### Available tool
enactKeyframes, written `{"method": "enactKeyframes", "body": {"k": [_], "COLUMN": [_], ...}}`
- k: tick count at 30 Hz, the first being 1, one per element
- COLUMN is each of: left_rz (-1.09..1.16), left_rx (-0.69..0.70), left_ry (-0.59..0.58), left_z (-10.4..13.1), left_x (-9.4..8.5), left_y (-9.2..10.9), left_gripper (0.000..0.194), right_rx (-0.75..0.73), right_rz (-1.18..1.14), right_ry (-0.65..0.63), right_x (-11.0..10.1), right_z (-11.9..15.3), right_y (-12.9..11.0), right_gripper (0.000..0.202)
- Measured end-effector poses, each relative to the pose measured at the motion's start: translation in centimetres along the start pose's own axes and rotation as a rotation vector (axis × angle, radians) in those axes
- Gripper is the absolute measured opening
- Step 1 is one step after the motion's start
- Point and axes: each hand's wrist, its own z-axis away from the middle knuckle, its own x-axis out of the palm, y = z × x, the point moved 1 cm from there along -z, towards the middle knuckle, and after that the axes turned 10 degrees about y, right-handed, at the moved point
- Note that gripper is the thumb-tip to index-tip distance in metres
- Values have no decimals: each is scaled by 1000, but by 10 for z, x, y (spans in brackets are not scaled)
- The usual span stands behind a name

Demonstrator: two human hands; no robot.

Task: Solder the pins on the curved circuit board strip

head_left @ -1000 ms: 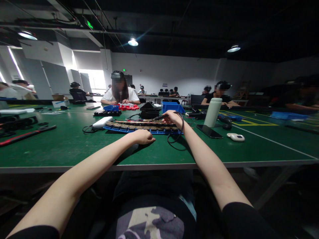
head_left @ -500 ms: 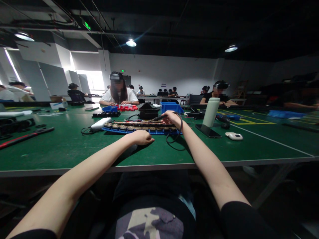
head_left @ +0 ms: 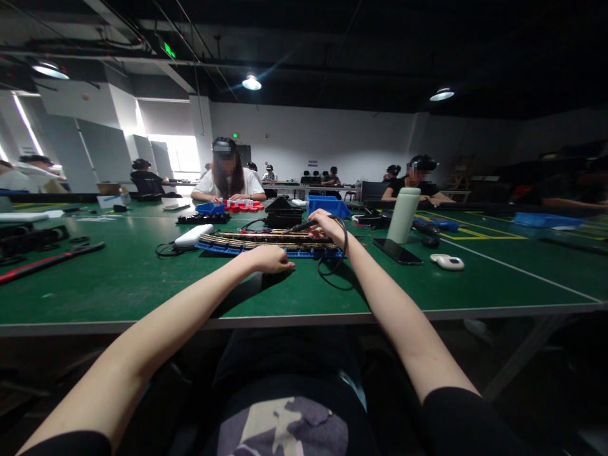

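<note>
Right hand (head_left: 327,226): fingers closed around a dark, pen-like tool (head_left: 300,226), gripped between thumb and fingertips, its thin end directed leftward over the work. Contact of its tip with anything below cannot be made out. From the tool's rear a black cable (head_left: 320,270) is trailed past the wrist and dropped in a loose loop to the tabletop.

Left hand (head_left: 270,259): fingers curled inward, knuckles uppermost, held at the near edge of the work. Whether anything is pinched there cannot be told, the fingertips being mostly hidden.

The work itself: a long, slightly curved blue frame (head_left: 311,253), laid crosswise on the green tabletop (head_left: 294,297) in front of the person, its near side partly covered by the left hand. Gold-coloured strands (head_left: 237,244) are run along its length.

Just beside its left end, a white device (head_left: 194,236) with a dark cord is seen. Behind the frame, a black box (head_left: 284,214) and a blue bin (head_left: 327,206) are placed.

To the right, a pale green bottle (head_left: 403,215) is stood upright, with a dark phone (head_left: 398,251) laid flat near its base; farther right, a white case (head_left: 447,262). Across the table, red parts (head_left: 242,206) are being handled by a co-worker (head_left: 247,183) in white.
</note>
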Motion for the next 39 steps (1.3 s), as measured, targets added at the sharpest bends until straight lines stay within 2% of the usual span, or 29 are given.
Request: {"method": "enactKeyframes", "body": {"k": [1,2,7,10,12,14,17,20,23,26,31,39], "left_rz": [36,41,-41,-21,-17,22,87,156,187,193,246,293], "left_rx": [-21,-28,-123,-105,-84,-42,30,83,45,7,43,79], "left_ry": [-10,28,360,527,594,604,646,739,809,834,854,898], "left_z": [-1,-2,-13,-25,-34,-42,-48,-50,-52,-54,-54,-55], "left_x": [-4,-10,-44,-55,-55,-50,-39,-31,-25,-22,-23,-23], "left_y": [-2,-3,-6,-1,2,4,4,0,-4,-7,-14,-20], "left_gripper": [49,46,26,25,32,37,26,21,17,12,6,7], "right_rx": [-5,-10,-62,-82,-100,-121,-144,-165,-202,-234,-294,-409], "right_rz": [0,-1,-9,4,16,20,11,-7,-17,-9,-43,-141], "right_ry": [5,10,66,97,104,106,107,104,128,156,128,60], "right_x": [1,1,3,4,4,5,7,10,13,17,20,12], "right_z": [0,-1,-3,-3,-1,0,1,2,1,0,1,0], "right_y": [0,1,3,2,2,1,1,1,3,3,1,2], "right_gripper": [19,18,12,13,14,15,19,21,21,17,15,43]}}
